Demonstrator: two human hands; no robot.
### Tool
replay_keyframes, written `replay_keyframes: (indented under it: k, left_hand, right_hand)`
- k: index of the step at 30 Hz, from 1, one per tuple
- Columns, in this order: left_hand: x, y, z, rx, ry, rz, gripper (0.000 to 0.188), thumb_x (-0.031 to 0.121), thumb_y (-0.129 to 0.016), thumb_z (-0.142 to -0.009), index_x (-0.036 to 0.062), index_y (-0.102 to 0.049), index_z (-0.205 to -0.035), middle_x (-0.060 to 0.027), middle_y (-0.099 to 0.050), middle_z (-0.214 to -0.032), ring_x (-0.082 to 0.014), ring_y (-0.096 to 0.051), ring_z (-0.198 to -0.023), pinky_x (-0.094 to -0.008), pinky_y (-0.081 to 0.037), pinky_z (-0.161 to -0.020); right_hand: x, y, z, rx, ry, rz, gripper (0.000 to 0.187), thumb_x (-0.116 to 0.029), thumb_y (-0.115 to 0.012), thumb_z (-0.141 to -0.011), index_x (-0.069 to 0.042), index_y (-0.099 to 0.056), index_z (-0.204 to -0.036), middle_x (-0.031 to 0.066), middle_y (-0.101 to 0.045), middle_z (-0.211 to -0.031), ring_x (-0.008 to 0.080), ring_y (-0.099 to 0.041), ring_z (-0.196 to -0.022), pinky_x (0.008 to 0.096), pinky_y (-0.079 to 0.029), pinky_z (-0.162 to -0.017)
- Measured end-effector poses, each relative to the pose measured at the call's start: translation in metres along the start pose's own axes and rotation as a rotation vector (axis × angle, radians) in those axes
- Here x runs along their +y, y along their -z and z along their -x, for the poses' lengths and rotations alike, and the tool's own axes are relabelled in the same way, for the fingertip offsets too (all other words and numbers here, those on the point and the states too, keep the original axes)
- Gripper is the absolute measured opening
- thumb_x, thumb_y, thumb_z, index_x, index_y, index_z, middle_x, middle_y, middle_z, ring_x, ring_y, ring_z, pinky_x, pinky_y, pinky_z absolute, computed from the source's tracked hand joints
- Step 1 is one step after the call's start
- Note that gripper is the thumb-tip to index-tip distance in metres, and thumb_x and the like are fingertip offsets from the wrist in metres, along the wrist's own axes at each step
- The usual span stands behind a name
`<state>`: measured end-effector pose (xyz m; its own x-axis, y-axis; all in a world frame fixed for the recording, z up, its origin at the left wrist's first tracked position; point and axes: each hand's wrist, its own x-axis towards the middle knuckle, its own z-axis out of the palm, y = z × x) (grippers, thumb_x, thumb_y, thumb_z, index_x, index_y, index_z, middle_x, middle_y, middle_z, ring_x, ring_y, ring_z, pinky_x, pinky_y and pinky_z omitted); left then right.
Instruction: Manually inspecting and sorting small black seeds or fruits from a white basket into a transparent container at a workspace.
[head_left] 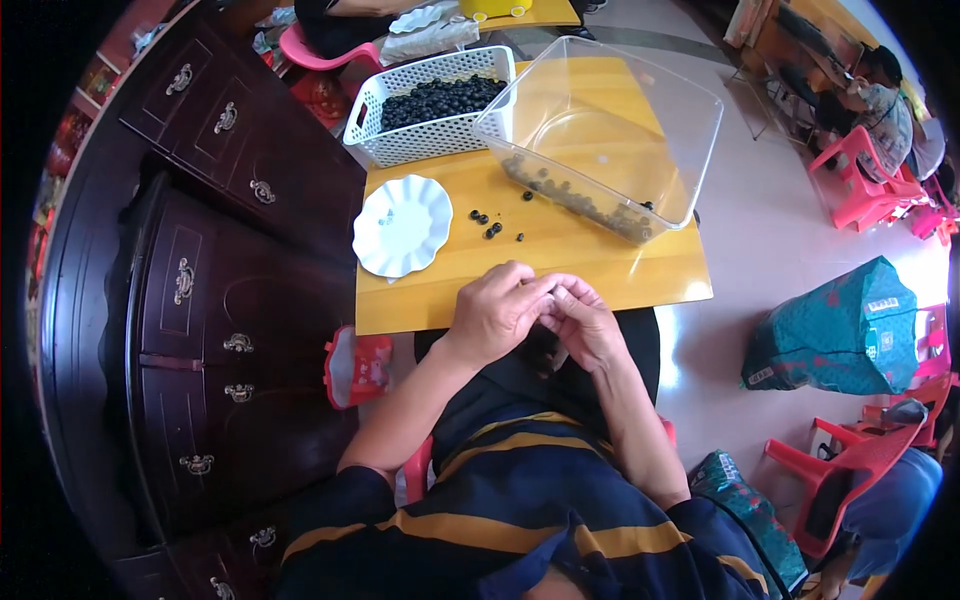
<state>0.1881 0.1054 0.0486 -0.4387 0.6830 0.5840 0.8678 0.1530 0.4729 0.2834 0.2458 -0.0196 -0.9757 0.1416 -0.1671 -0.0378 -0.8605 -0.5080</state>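
My left hand (488, 314) and my right hand (592, 328) meet over my lap, just in front of the table's near edge. The fingers of both are pinched together at the tips, and whatever lies between them is hidden or too small to name. Beyond them, several small black round pieces (484, 219) are scattered on the yellow wooden table (430, 300). A white scalloped plate (402, 226) sits at the left. Behind it, a white perforated basket (430, 150) holds a heap of the same pieces. A clear plastic bin (690, 150) on the right has some along its near side.
A dark wooden cabinet (240, 290) stands close on my left. Teal bags (835, 330) and red plastic chairs (865, 180) occupy the floor at the right. A red and white bag (358, 368) is beside the table's near left corner. Other people sit farther off.
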Motion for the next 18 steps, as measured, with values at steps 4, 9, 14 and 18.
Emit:
replay_keyframes:
  k: [4,9,14,18]
  left_hand:
    - [-0.011,-0.005,-0.008,0.028,0.114,0.092,0.021,0.006,-0.073,-0.085,0.0054,-0.074,-0.107,-0.0093,-0.063,-0.082,-0.0260,-0.063,-0.067,-0.0342,-0.051,-0.061]
    - [-0.070,-0.018,-0.006,0.010,0.279,-0.125,0.021,0.008,-0.074,-0.084,0.0010,-0.072,-0.104,-0.0130,-0.070,-0.085,-0.0274,-0.067,-0.070,-0.0363,-0.054,-0.065]
    - [-0.081,-0.032,-0.011,-0.063,0.351,-0.211,0.020,0.014,-0.075,-0.083,0.0032,-0.073,-0.099,-0.0124,-0.071,-0.086,-0.0297,-0.069,-0.077,-0.0395,-0.055,-0.069]
    - [-0.084,-0.044,-0.016,-0.084,0.349,-0.226,0.017,0.019,-0.072,-0.084,0.0053,-0.071,-0.093,-0.0117,-0.069,-0.086,-0.0313,-0.068,-0.080,-0.0422,-0.054,-0.070]
  right_hand:
    - [-0.005,0.013,0.002,0.013,0.020,0.013,0.021,-0.014,-0.066,-0.098,-0.007,-0.064,-0.117,0.0068,-0.072,-0.102,0.0137,-0.070,-0.086,0.0280,-0.058,-0.082]
    - [-0.010,0.014,0.003,0.036,0.060,0.028,0.020,-0.014,-0.066,-0.098,-0.007,-0.064,-0.117,0.0071,-0.072,-0.104,0.0135,-0.070,-0.086,0.0277,-0.057,-0.082]
    - [-0.011,0.017,0.002,0.064,0.076,0.048,0.020,-0.014,-0.065,-0.099,-0.007,-0.064,-0.117,0.0077,-0.072,-0.105,0.0136,-0.070,-0.086,0.0281,-0.057,-0.082]
    - [-0.011,0.017,0.002,0.065,0.078,0.052,0.020,-0.014,-0.065,-0.099,-0.007,-0.064,-0.117,0.0083,-0.072,-0.106,0.0136,-0.069,-0.086,0.0282,-0.057,-0.082]
